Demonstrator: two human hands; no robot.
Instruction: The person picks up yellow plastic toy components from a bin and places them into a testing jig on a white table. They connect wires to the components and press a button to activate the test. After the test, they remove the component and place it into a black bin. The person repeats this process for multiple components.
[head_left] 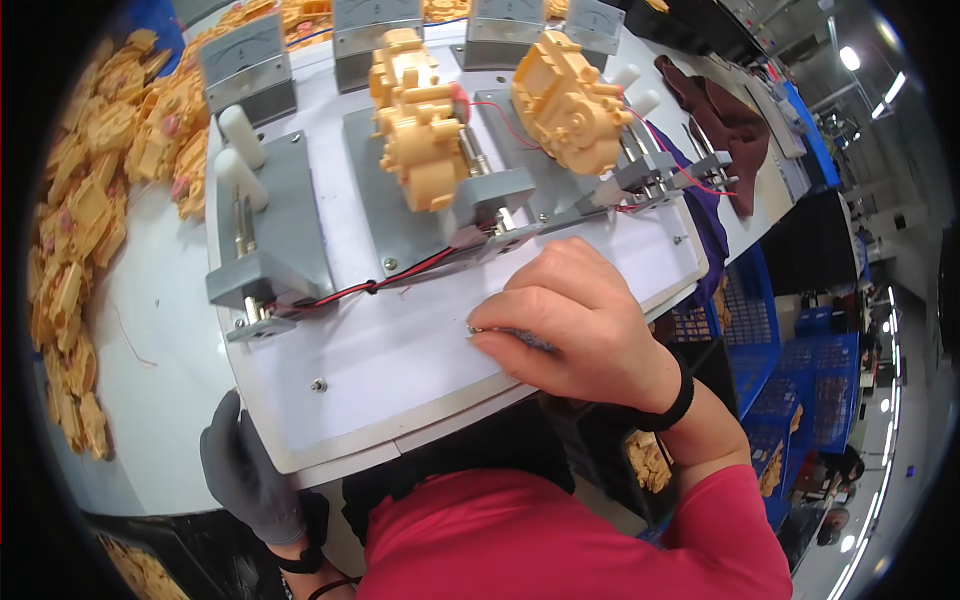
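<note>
My right hand [575, 320], bare with a black band at the wrist, is closed in a pinch above the front of the white board [440, 345]. Between thumb and forefinger sits a slim silvery metal piece [530, 340]; most of it is hidden in the palm, so its kind does not show. My left hand [245, 465], in a grey glove, hangs beside the board's front left corner, and its fingers are largely turned away. Farther back, two yellow plastic gear housings [418, 130] [570, 105] rest on grey metal test fixtures [375, 235].
Yellow housings lie heaped along the left [85, 210]. Panel meters [245, 65] line the back. White posts [240, 160] stand on the left fixture; red and black wires [370, 287] cross the board. At right are a dark cloth [715, 125] and blue crates [740, 320].
</note>
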